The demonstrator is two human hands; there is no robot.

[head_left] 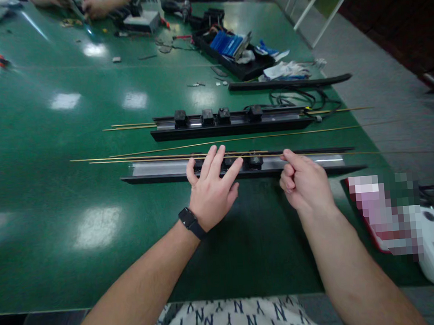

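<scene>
A glossy green worktop [41, 266] fills the room's foreground; at its far left are another person's hands [95, 8]. Closest to the wearer, a long black rail [158, 178] lies crosswise, with thin brass-coloured rods stretched above it. The right hand [308, 180] pinches one rod [269, 155] between thumb and forefinger. The left hand [212, 198], wearing a dark watch [188, 218], spreads its fingers over the rods; whether they touch is unclear. Behind sits a second rail [233, 129] carrying four black blocks [207, 116].
</scene>
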